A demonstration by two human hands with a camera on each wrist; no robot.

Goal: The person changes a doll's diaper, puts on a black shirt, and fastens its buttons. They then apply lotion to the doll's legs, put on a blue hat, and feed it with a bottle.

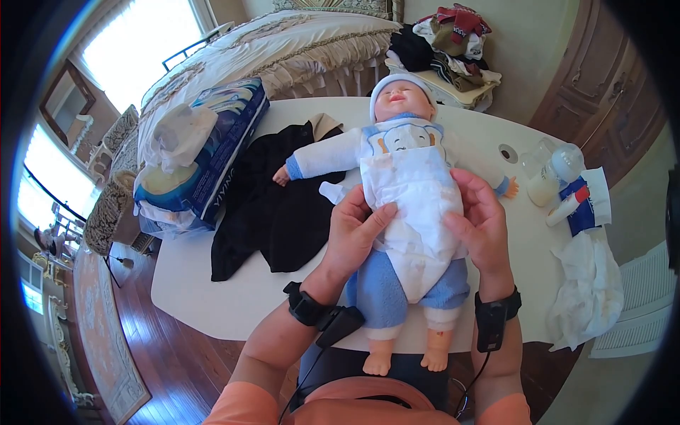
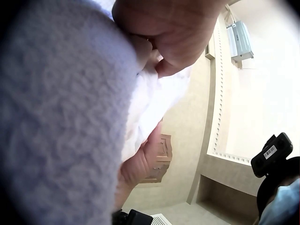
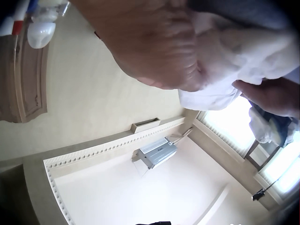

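A baby doll (image 1: 401,103) lies on its back on the white table (image 1: 191,276), head at the far side and feet towards me. It wears a white cap and a white and blue outfit. A white diaper (image 1: 416,184) covers its belly and runs down between its blue legs. My left hand (image 1: 360,230) pinches the diaper's left edge, thumb on top at the waist. At the opposite edge my right hand (image 1: 483,221) grips it between thumb and fingers. In the left wrist view, blue fleece (image 2: 70,117) fills the near side, and the left fingers bend at the diaper.
Left of the doll lie black clothing (image 1: 273,205) and an opened diaper pack (image 1: 212,156). A baby bottle (image 1: 556,177), a red-capped tube (image 1: 568,205) and a crumpled white cloth (image 1: 586,283) are along the right edge. Beyond the table stand a bed (image 1: 297,49) and piled clothes (image 1: 453,49).
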